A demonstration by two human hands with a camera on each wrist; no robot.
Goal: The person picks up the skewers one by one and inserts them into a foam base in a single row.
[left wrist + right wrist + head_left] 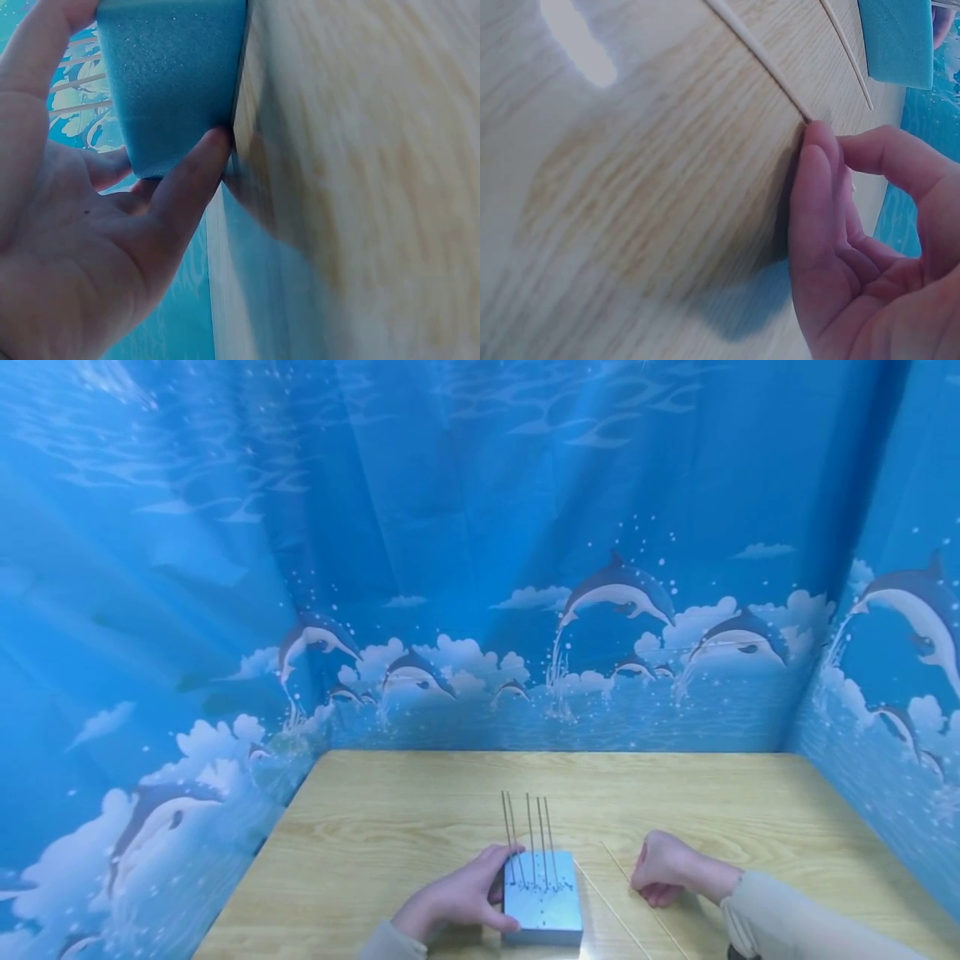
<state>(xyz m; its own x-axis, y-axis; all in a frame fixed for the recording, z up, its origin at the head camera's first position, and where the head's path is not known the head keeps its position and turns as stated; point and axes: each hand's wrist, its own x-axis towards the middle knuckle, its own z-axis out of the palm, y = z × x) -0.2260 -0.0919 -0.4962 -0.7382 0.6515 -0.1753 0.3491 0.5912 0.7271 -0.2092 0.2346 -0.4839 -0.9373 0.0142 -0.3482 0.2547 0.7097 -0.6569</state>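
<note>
A light blue foam block [543,914] lies on the table with several thin sticks [531,835] standing upright in its top, among small dark holes. My left hand [467,891] grips the block from its left side; in the left wrist view the thumb presses near the block's lower edge [176,82]. To the right of the block, my right hand [670,867] is down at the table. Its thumb and fingertips pinch a thin pale stick [765,64] lying there, and the fingers hide part of it.
Another loose stick [611,906] lies between the block and my right hand, slanting toward the near edge. The wood-grain table [420,793] is bordered behind and at the sides by blue dolphin-print curtains [465,527].
</note>
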